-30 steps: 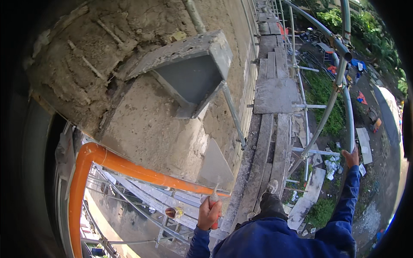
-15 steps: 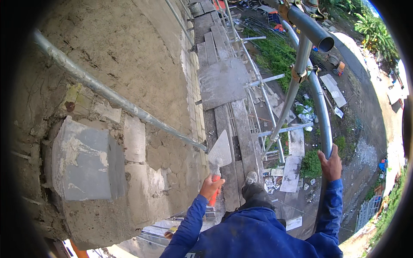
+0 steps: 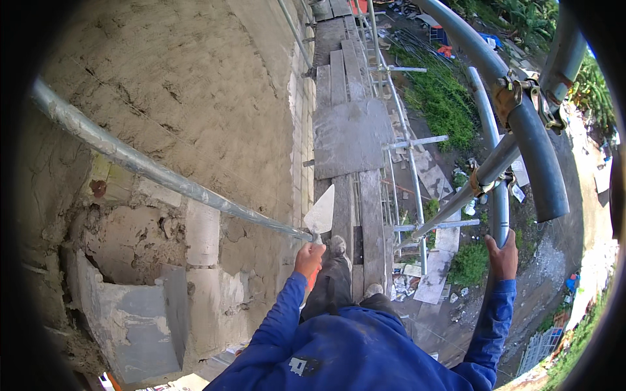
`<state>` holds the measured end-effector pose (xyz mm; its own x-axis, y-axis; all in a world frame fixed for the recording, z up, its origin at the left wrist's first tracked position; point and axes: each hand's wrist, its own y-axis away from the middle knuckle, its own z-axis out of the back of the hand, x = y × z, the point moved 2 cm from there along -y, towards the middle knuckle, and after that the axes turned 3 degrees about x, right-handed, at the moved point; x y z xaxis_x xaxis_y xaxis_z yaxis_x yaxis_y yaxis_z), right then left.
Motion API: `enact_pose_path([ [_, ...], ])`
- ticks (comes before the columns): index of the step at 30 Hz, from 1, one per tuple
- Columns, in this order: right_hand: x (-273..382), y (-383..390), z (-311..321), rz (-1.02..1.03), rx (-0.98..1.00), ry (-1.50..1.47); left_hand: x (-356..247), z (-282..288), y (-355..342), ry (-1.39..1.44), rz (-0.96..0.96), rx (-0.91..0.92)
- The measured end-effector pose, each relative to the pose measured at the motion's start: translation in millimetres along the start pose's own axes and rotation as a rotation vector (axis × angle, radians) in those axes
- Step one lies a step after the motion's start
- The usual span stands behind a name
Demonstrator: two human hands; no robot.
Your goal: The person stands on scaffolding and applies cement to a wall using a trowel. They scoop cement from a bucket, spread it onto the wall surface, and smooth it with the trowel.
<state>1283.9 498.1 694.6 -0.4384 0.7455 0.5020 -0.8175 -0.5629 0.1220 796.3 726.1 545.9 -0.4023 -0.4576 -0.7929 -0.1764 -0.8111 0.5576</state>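
My left hand (image 3: 309, 259) is closed round the orange handle of a pointed trowel (image 3: 320, 212), whose pale blade points away from me over the planks. Its tip ends short of a grey mortar board (image 3: 351, 139) that lies across the walkway. My right hand (image 3: 502, 255) grips an upright steel scaffold pole (image 3: 500, 212) on the right. To the left stands a wall coated in rough brown mortar (image 3: 176, 104). A grey, open-topped box-shaped piece (image 3: 140, 326) sits against it, its face smeared with mortar.
Wooden planks (image 3: 372, 228) form a narrow walkway under my feet. A diagonal pole (image 3: 163, 171) crosses by the wall at left. Clamped pipes (image 3: 538, 156) jut out at upper right. Beyond the rail the ground lies far below, with weeds (image 3: 437, 98) and scattered sheets (image 3: 432, 277).
I have moved forward along the planks, and a second shoe now shows. The trowel has shifted slightly left with my left hand. My right hand stays on the pole.
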Motion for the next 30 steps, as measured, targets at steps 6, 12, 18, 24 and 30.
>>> enact_pose_path([
  [6, 14.6, 0.0, 7.9, -0.122, 0.008, -0.059, 1.1, 3.3, -150.1, -0.209, -0.060, -0.150],
  [12, -2.9, -7.8, -11.3, -0.155, 0.032, 0.026, 61.9, 87.7, -343.0, -0.697, 0.267, 0.044],
  [18, -41.3, 10.4, -18.7, -0.391, -0.198, 0.243, -21.2, 98.5, -410.3, -0.945, 0.319, 0.135],
  [24, 30.7, 0.7, -21.8, -0.531, -0.049, 0.624, -137.3, 110.9, -505.8, -0.893, 0.250, 0.110],
  [30, 56.8, -58.3, -93.8, -0.784, -0.008, 0.614, -258.1, 100.1, -592.4, -0.850, 0.072, -0.021],
])
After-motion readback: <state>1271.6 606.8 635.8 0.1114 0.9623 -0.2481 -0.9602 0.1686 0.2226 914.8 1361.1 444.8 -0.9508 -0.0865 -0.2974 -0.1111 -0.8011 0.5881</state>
